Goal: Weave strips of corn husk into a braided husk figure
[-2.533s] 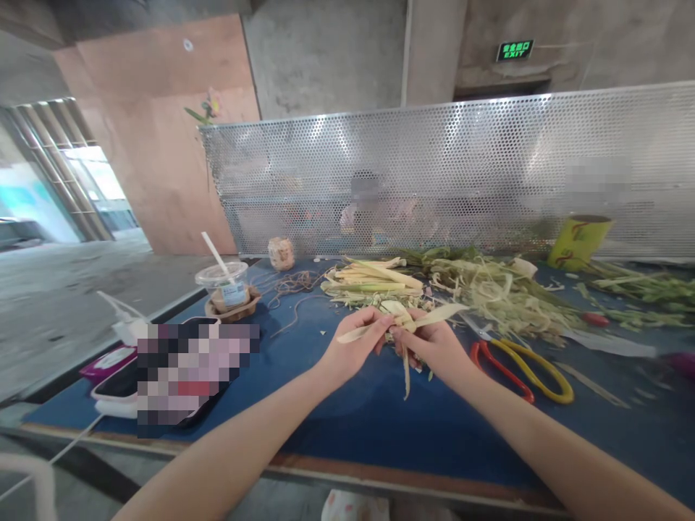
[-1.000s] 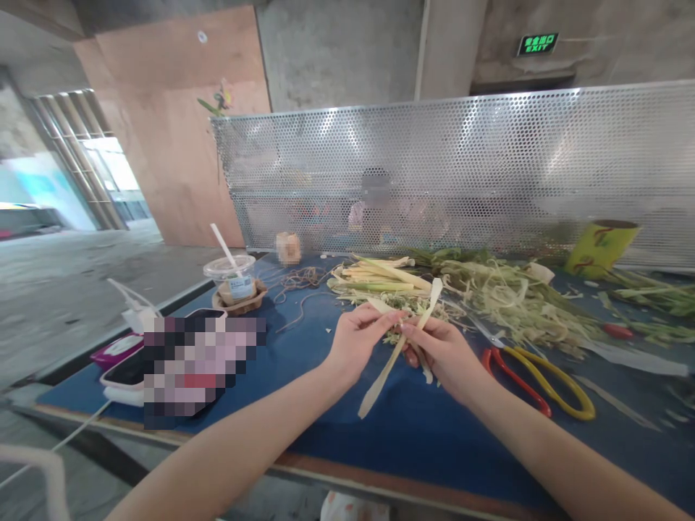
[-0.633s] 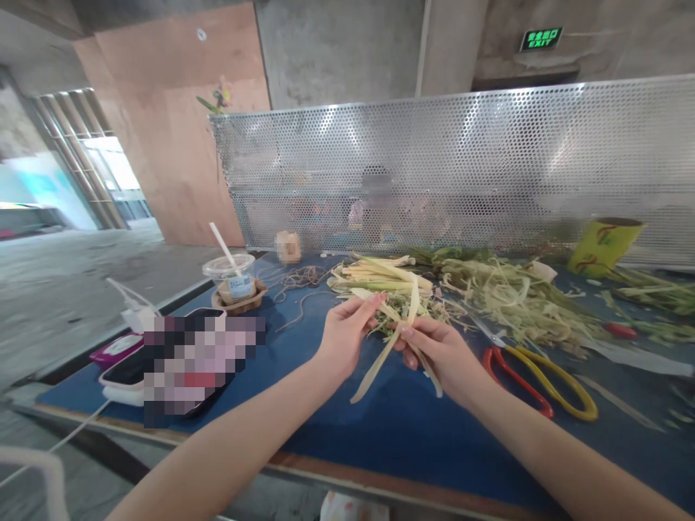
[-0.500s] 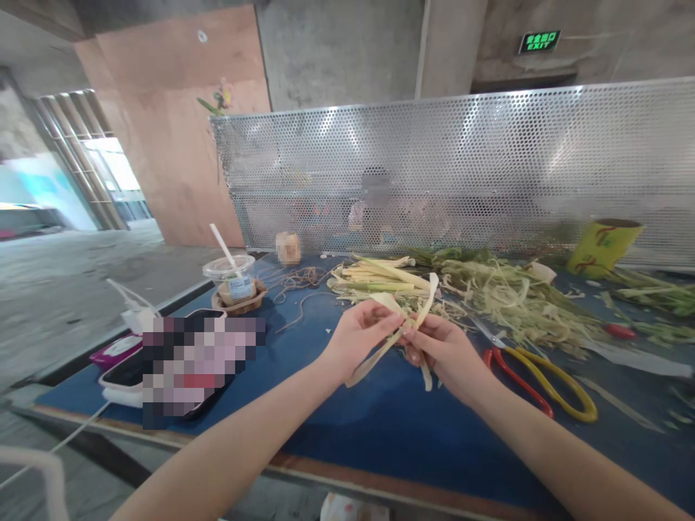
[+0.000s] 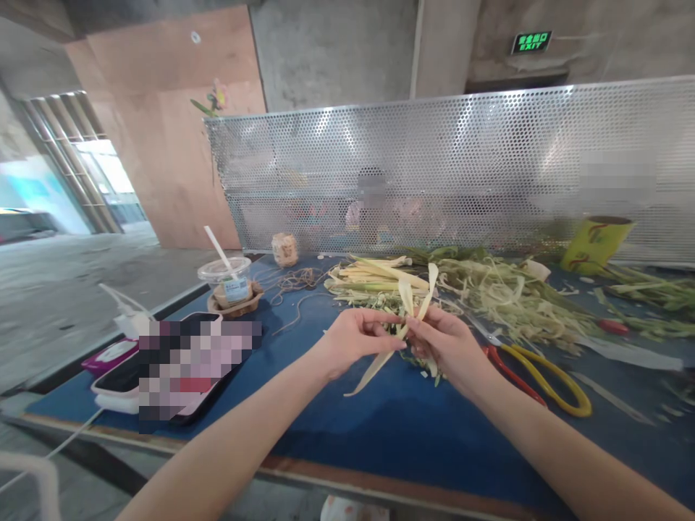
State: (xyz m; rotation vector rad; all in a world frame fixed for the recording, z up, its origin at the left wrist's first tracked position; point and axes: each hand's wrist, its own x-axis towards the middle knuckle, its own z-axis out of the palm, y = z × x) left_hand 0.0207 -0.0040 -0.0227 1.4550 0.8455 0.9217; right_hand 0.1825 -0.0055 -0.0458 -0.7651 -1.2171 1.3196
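Pale yellow-green leaf strips (image 5: pixel 428 289) cross one another between my hands, above the blue tabletop. My right hand (image 5: pixel 442 336) pinches them at the crossing with thumb and fingers. Just left of it, my left hand (image 5: pixel 358 336) has its thumb and index finger closed around the strip by the crossing. Two ends stick up, and a longer tail (image 5: pixel 372 374) hangs down to the left below my left hand. The exact fold at the crossing is partly hidden by my fingers. Scissors (image 5: pixel 543 376) with one red and one yellow handle lie right of my right hand.
Behind my hands lie a bundle of pale stalks (image 5: pixel 374 271) and a heap of shredded leaves (image 5: pixel 510 297). Brown cord (image 5: pixel 298 278), a lidded cup (image 5: pixel 233 286) and a phone (image 5: pixel 122 376) are on the left. A yellow tube (image 5: pixel 594 246) stands before the perforated metal screen (image 5: pixel 461 166).
The strip end that leaned left now stands upright beside the other end. My left fingers have shifted and straightened near the crossing; my right hand keeps its pinch. The view has moved slightly.
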